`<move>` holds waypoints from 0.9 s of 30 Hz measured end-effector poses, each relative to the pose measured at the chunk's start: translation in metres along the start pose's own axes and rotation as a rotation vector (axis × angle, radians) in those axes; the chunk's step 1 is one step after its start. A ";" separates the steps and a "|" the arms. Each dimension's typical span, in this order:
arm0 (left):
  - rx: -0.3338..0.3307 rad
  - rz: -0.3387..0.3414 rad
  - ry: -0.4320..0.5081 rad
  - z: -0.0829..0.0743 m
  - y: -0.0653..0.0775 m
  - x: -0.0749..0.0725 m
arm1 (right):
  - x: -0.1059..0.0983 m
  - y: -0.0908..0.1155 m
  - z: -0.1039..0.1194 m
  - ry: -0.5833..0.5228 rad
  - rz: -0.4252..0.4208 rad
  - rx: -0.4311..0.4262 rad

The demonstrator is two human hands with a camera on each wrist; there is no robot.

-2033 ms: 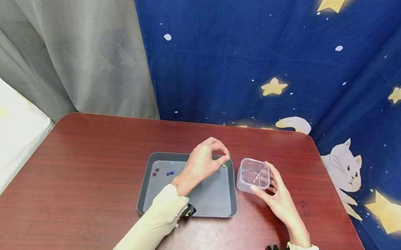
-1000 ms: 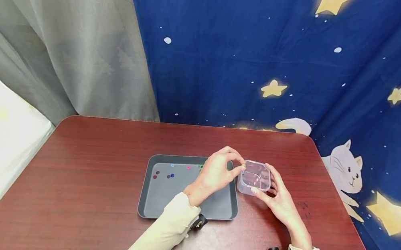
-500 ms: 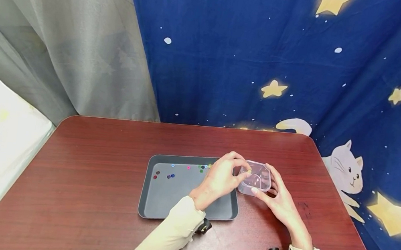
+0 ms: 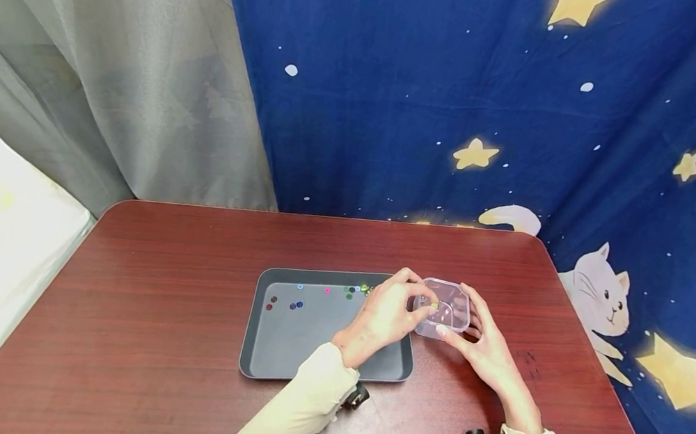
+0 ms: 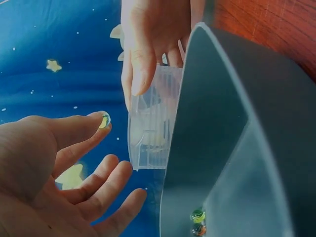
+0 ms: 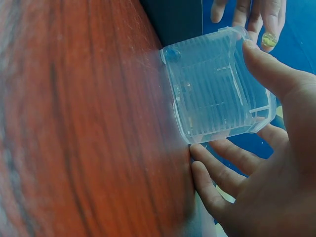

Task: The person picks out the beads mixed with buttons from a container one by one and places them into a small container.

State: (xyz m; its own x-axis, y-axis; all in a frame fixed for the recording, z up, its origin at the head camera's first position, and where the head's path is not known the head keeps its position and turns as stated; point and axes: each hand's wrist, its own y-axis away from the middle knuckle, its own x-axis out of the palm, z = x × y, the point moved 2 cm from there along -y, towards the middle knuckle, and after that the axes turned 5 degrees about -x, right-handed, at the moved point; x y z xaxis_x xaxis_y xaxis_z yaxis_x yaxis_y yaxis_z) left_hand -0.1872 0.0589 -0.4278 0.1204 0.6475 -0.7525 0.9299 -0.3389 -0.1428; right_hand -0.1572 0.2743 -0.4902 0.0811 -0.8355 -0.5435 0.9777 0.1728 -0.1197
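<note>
My left hand [image 4: 386, 311] pinches a clear glass marble with a yellow-green swirl [image 5: 104, 120] between thumb and forefinger. The marble is over the opening of a clear plastic box [image 4: 431, 330]. In the left wrist view, the other left fingers spread apart below it. My right hand [image 4: 486, 349] grips the box from its right side, thumb at the near rim and fingers round the far side. A bluish marble [image 6: 173, 53] shows through the box's wall in the right wrist view. Left of the box lies a grey tray [image 4: 310, 353], partly covered by my left forearm.
Several coloured marbles lie in the tray, among them a pink one [image 4: 327, 290], a red one [image 4: 269, 307] and a dark blue one [image 4: 300, 304]. The reddish-brown wooden table [image 4: 144, 309] ends at a blue star curtain [image 4: 396, 110].
My left hand has carried the marble rightward from the tray's far right corner to over the box, then slightly lower. My right hand keeps its hold on the box in the same place.
</note>
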 end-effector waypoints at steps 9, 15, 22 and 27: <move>0.000 0.022 -0.026 0.000 -0.001 0.005 | -0.001 -0.001 0.000 -0.012 0.000 0.016; 0.013 0.040 -0.048 0.002 -0.001 0.008 | 0.000 0.001 -0.002 -0.009 0.002 0.014; 0.014 0.041 -0.052 0.004 0.000 0.011 | 0.000 0.001 -0.003 -0.011 0.002 0.012; -0.001 0.058 -0.030 0.006 0.000 0.010 | 0.001 0.002 0.000 -0.003 0.001 0.012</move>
State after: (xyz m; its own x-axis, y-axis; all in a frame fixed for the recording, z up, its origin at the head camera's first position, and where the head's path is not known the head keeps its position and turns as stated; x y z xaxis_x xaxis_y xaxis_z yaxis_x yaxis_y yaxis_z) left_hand -0.1879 0.0618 -0.4390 0.1632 0.6062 -0.7784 0.9222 -0.3742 -0.0980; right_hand -0.1555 0.2741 -0.4911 0.0830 -0.8367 -0.5413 0.9799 0.1674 -0.1086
